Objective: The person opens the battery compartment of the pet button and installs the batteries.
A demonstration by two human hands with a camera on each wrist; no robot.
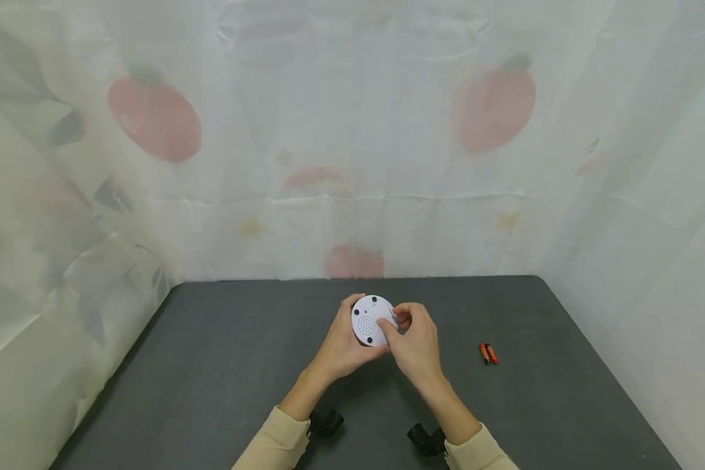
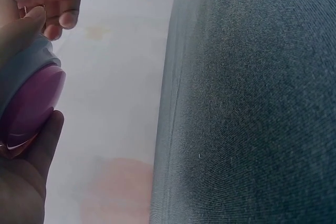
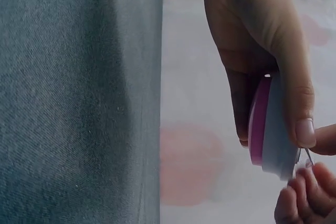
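Head view: the left hand [image 1: 342, 346] has its grip wrapped round a small round white plastic gadget with a purple front [image 1: 373, 320], held up above the dark grey table [image 1: 223, 365], dotted white back facing the camera. The right hand [image 1: 416, 346] pinches at its 3 o'clock edge. Two orange-and-black batteries [image 1: 488, 354] lie together off at 3 o'clock, well apart from both hands. Left wrist view: purple face [image 2: 29, 106] sits cradled in the palm, right fingertips [image 2: 62, 18] at 12 o'clock. Right wrist view: left fingers [image 3: 294, 85] clamp the gadget's rim [image 3: 273, 129], right fingertips [image 3: 302, 195] curled at a thin metal bit at 5 o'clock.
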